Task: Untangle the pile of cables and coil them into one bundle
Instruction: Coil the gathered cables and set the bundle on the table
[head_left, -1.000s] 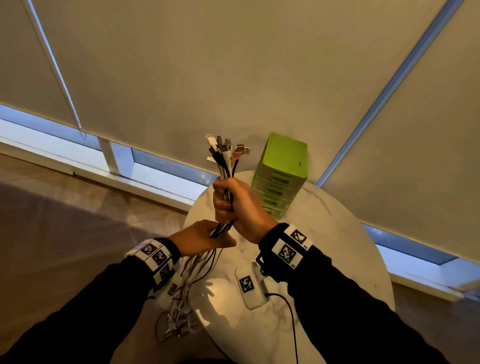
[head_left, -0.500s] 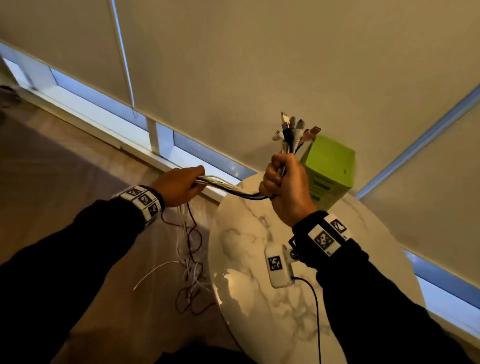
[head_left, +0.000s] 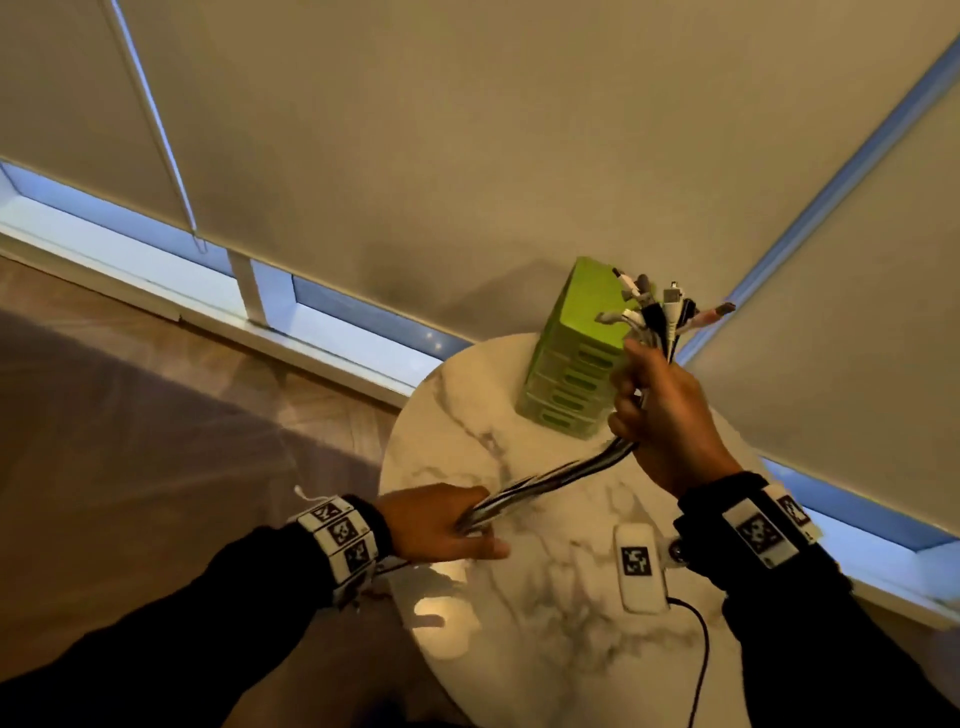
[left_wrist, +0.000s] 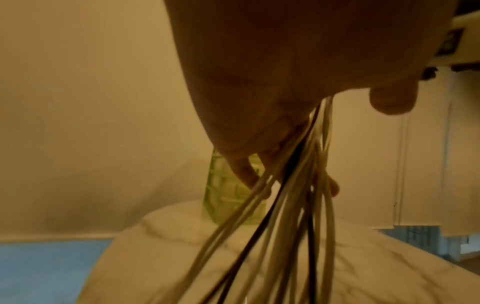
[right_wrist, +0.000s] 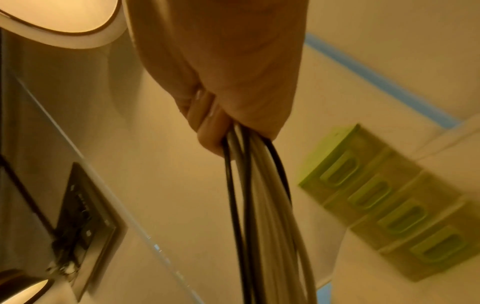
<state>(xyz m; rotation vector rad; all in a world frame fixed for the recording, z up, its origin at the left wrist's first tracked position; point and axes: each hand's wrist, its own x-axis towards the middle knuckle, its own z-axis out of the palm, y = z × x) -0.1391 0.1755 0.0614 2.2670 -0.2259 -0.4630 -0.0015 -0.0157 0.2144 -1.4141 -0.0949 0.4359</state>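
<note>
A bundle of black and white cables (head_left: 561, 473) stretches between my two hands above the marble table. My right hand (head_left: 660, 415) grips the bundle in a fist in front of the green box, and the connector ends (head_left: 660, 312) fan out above it. My left hand (head_left: 441, 525) is lower, at the table's left edge. The cables (left_wrist: 285, 205) pass between its fingers and spread out below it. In the right wrist view the cables (right_wrist: 259, 195) hang from my fist (right_wrist: 233, 92). The loose tails past my left wrist are mostly hidden.
A green drawer box (head_left: 576, 358) stands at the back of the round marble table (head_left: 519, 649). A white tagged device (head_left: 639, 566) with a black cord lies near my right wrist. Wooden floor lies to the left; blinds and a low window are behind.
My left hand came back from out over the floor to the table's left edge, lower down. My right hand went up and right with the connector ends, in front of the green box.
</note>
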